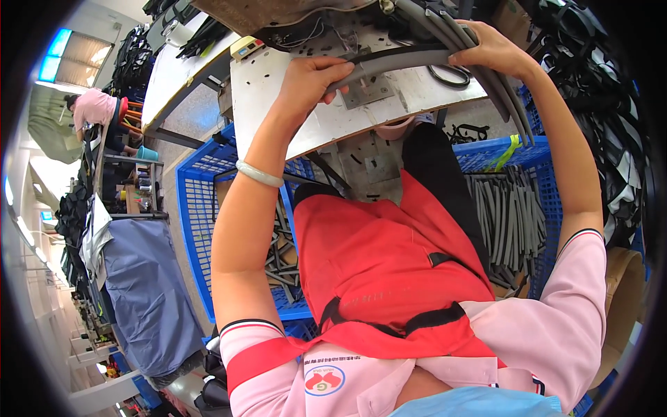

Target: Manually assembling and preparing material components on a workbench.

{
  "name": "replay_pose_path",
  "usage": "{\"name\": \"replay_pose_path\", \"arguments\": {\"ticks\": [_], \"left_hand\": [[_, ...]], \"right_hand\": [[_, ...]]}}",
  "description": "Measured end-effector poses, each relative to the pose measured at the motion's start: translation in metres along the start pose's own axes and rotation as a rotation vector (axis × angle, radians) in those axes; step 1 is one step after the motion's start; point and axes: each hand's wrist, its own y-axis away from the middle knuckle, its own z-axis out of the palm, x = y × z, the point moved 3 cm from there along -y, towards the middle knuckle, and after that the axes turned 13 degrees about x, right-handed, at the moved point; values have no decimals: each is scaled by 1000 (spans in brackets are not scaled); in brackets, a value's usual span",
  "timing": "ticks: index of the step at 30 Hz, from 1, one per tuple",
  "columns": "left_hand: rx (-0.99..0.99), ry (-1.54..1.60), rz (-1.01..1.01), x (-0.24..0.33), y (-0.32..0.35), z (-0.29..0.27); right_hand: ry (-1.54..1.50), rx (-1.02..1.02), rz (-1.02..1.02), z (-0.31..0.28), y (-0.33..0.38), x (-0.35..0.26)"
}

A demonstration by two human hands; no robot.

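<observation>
A long grey strip (403, 64) with a dark upper edge stretches across the white worktable (278, 115), bowed slightly upward. My left hand (313, 85) pinches its left end between thumb and fingers. Farther right, my right hand (492, 50) closes around the strip's other end. Several more grey strips (506, 104) pass at that hand, running from the back of the table and hanging over its right edge; whether the fingers hold these too is unclear. Below the strip, a metal plate (369, 92) is set in the tabletop, and a black loop (453, 78) lies to its right.
Part of a brown machine (278, 14) stands over the table's back. A blue basket (549, 187) at my right holds many grey strips (504, 219); another blue basket (198, 229) is at my left. Dark straps hang far right. A person (97, 108) works far left.
</observation>
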Motion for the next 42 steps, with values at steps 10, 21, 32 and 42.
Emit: {"name": "replay_pose_path", "arguments": {"ticks": [10, 21, 32, 42], "left_hand": [[-3, 34, -18, -8, -21, -4], [434, -144, -2, -102, 19, -43], [463, -246, 166, -117, 24, -35], [539, -440, 264, -113, 32, -31]], "right_hand": [[43, -39, 9, 2, -15, 8], [-1245, 333, 522, 26, 181, 147], [-580, 591, 1172, 75, 386, 258], [365, 96, 1351, 141, 508, 327]]}}
